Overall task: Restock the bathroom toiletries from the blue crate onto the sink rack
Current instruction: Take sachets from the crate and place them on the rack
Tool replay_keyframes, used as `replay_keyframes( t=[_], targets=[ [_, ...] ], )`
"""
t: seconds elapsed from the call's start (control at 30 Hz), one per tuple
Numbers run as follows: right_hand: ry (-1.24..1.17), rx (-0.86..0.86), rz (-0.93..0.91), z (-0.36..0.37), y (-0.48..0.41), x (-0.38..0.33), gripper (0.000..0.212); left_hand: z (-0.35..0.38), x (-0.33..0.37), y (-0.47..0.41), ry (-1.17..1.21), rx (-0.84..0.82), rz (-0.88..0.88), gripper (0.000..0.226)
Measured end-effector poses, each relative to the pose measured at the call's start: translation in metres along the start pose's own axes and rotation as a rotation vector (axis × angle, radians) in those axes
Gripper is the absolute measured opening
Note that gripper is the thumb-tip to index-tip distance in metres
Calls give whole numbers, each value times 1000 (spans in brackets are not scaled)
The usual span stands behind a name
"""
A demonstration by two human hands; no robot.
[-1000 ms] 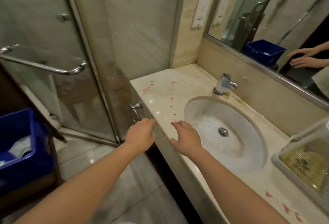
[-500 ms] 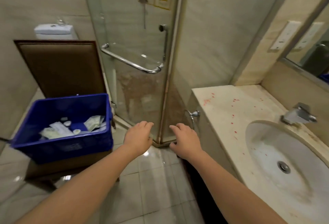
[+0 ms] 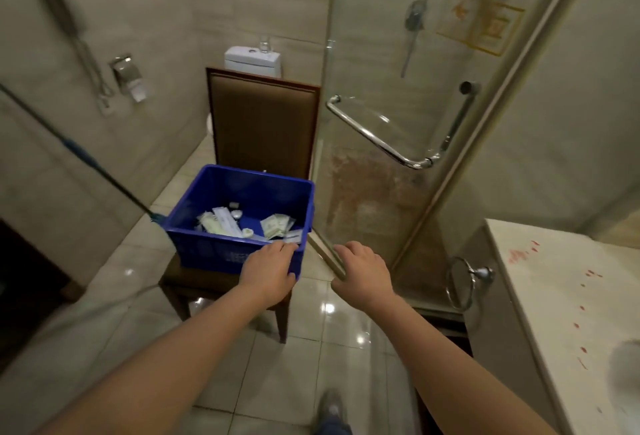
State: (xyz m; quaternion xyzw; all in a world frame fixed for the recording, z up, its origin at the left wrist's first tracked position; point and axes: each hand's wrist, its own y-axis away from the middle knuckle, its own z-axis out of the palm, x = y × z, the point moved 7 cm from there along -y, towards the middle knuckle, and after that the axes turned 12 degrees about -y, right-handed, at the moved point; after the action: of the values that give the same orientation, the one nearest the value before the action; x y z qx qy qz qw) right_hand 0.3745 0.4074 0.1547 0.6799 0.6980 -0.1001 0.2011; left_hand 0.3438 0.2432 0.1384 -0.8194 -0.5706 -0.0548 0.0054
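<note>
Found blue crate point(image 3: 249, 189) sitting on the seat of a wooden chair point(image 3: 263, 123), set back against the backrest, with a strip of seat showing along the front edge. Noted toiletries point(image 3: 221, 223) loose on the crate floor: pale sachets and flat packets toward the near wall, small round caps further back.

Recorded left hand point(image 3: 268, 270) palm down at the crate's near right corner, fingers relaxed and reaching over the near rim, gripping nothing. Cannot tell contact with the rim from hovering.

Recorded right hand point(image 3: 363, 270) just right of the crate and apart from it, over the floor tiles, palm down, fingers loosely bent, holding nothing.

Saw a mop handle point(image 3: 86, 161) slanting down to the crate's left wall. Logged glass shower door point(image 3: 381, 54) with chrome handle point(image 3: 377, 137) right of the chair, a towel ring point(image 3: 462, 282) on the vanity side, and counter point(image 3: 561, 296) with red marks along the right edge of view. Spotted toilet cistern point(image 3: 252, 60) behind the backrest.
</note>
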Motion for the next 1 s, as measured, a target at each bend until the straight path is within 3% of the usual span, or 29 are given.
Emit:
replay_keyframes(
  t=[0.5,1.0],
  targets=[
    [-9,-168,-252,37,-140,-71,68,9,-117,-35,-34,-44,-344,56],
    [13,-279,-344,53,-261,-55,68,31,-139,-113,8,-56,-518,56]
  ],
)
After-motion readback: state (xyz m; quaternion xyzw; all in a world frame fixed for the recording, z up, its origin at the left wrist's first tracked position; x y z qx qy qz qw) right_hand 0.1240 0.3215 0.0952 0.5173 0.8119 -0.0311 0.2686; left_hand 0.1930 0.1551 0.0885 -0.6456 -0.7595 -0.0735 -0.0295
